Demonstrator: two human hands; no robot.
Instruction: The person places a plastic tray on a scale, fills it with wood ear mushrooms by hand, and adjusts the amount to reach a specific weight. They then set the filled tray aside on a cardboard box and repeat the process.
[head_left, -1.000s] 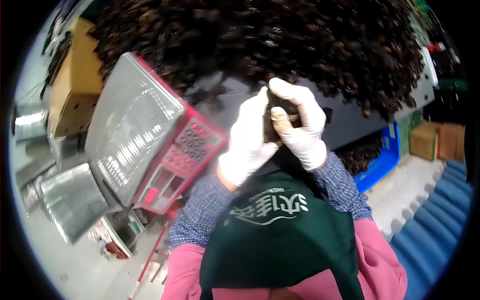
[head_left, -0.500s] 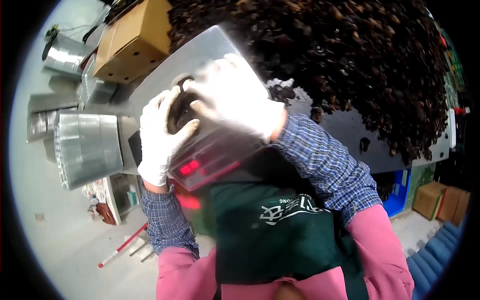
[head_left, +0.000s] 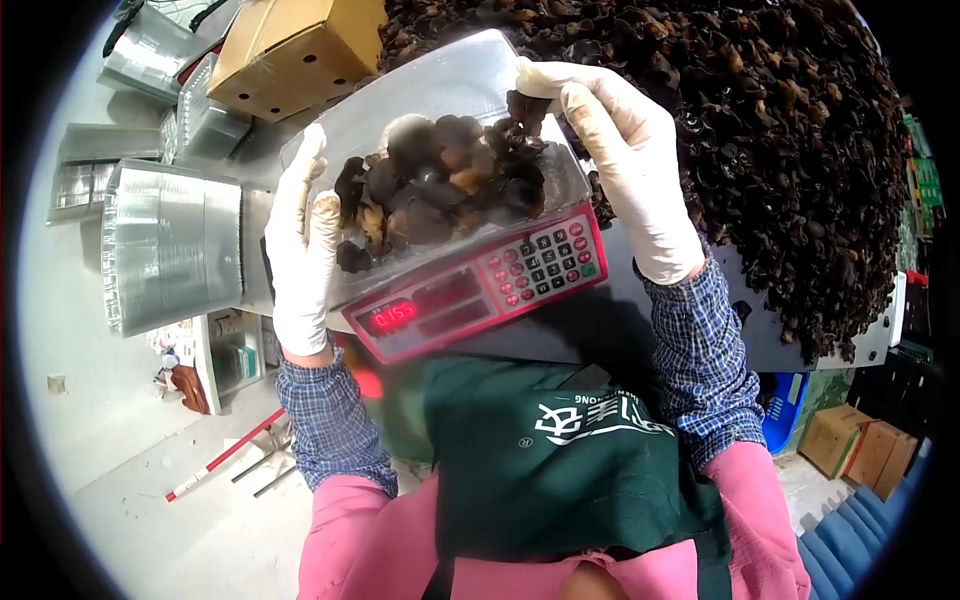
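Observation:
A clear plastic tray [head_left: 440, 75] rests on a red and white digital scale [head_left: 460, 285] with lit red digits. Inside the tray lies a heap of dark brown wood ear mushrooms [head_left: 425, 215], partly blurred. My right hand [head_left: 635, 150], in a white glove, pinches a dark wood ear piece [head_left: 527, 110] over the tray's right side. At the tray's left side is my left hand [head_left: 303, 250], also gloved. Its fingers are stretched out and the thumb stands apart, with nothing between them.
A large pile of wood ears [head_left: 780, 150] covers the table's far and right side. Stacked clear trays [head_left: 175, 250] stand at left, below a cardboard box [head_left: 290, 55]. A blue crate [head_left: 785, 410] and brown boxes [head_left: 855, 445] are low at right.
My hands have moved apart from over the tray, the right one outward to the right side. The mushroom heap and the scale's keypad now show.

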